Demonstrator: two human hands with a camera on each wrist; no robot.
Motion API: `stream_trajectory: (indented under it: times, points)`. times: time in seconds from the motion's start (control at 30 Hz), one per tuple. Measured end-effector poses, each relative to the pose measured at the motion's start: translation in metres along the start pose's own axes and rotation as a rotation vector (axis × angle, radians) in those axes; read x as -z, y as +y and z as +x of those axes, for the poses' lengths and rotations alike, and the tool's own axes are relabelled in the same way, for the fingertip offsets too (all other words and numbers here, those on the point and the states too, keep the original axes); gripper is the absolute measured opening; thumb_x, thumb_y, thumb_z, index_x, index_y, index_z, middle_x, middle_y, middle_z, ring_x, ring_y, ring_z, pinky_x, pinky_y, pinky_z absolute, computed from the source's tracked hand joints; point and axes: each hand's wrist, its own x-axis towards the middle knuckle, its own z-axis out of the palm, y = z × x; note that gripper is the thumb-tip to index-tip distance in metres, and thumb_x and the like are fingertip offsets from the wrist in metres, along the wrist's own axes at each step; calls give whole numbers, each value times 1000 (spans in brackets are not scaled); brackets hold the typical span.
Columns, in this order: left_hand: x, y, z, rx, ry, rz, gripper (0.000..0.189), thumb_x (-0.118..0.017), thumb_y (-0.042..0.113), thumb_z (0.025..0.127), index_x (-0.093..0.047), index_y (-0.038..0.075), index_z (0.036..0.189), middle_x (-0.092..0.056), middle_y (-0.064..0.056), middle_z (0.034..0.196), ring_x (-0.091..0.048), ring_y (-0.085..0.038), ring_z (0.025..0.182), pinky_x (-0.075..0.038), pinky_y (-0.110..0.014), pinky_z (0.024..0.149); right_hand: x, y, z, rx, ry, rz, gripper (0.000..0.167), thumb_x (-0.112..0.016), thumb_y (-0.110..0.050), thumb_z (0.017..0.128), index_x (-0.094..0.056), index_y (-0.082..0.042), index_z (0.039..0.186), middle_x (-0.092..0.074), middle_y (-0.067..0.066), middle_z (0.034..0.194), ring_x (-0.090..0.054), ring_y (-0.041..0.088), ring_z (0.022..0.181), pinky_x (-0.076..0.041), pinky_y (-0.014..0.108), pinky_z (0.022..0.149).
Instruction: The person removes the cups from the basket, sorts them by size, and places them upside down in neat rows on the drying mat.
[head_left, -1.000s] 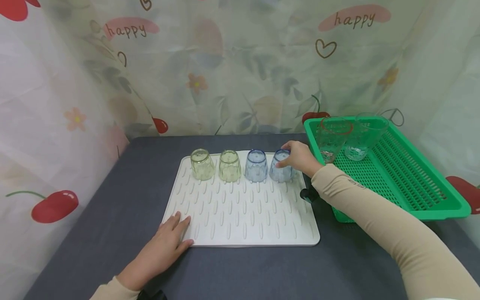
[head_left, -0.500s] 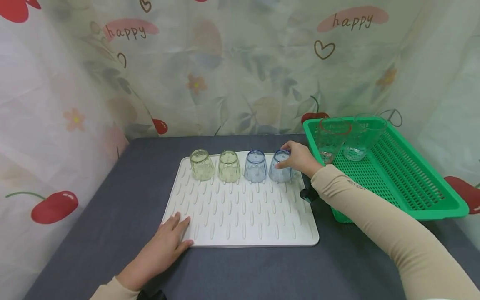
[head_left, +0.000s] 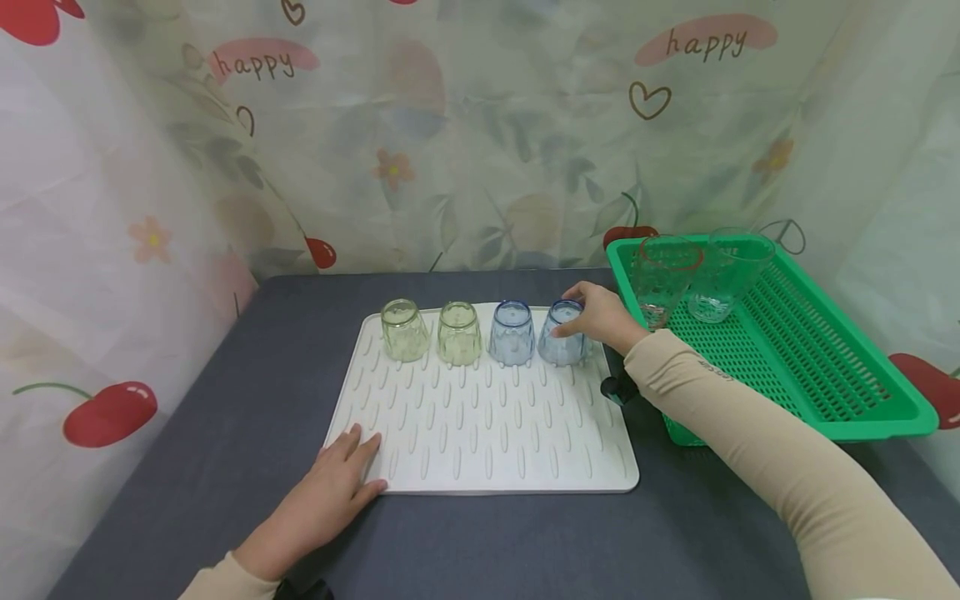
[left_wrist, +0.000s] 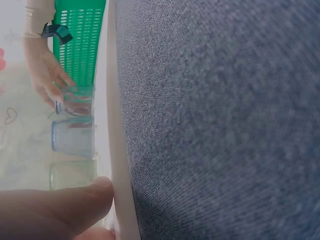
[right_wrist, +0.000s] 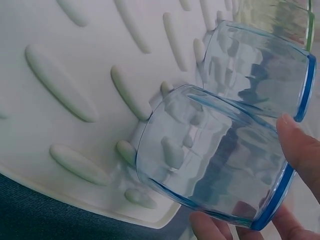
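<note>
Held glass (head_left: 561,350) partly hidden; sleeve lettering (head_left: 715,370) illegibly small

Beige sleeves (head_left: 765,442) are fitting close; dark lettering (head_left: 715,369) is showing near the right cuff (head_left: 645,357); black wrist devices (head_left: 617,390) are peeking out.

The rightmost blue glass (head_left: 558,348) stands, seemingly inverted, on the mat (head_left: 487,421).
</note>
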Motion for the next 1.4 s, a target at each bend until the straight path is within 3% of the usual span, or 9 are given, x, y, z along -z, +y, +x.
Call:
stream_trajectory:
  times: [0.97, 1.4]
  points:
    - [0, 0, -1, 1, 4, 5, 62, -69, 30, 90, -49, -3, 138, -38, -35, 144, -35, -48, 136, -31, -61, 107, 0, -2, 1, -25, -23, 29, 70, -80, -23, 81, -44, -7, 139, -44, 22, 142, -43, 38, 131, -44, 53, 102]
    - [0, 1, -1, 19, -11, 4, 62, -69, 30, 90, -49, -3, 138, -37, -35, 145, -34, -48, 137, -30, -62, 108, 25, -13, -6, 10, -36, 139, 70, -76, -25, 85, -41, -10, 144, -39, 22, 147, -38, 39, 135, -39, 54, 105]
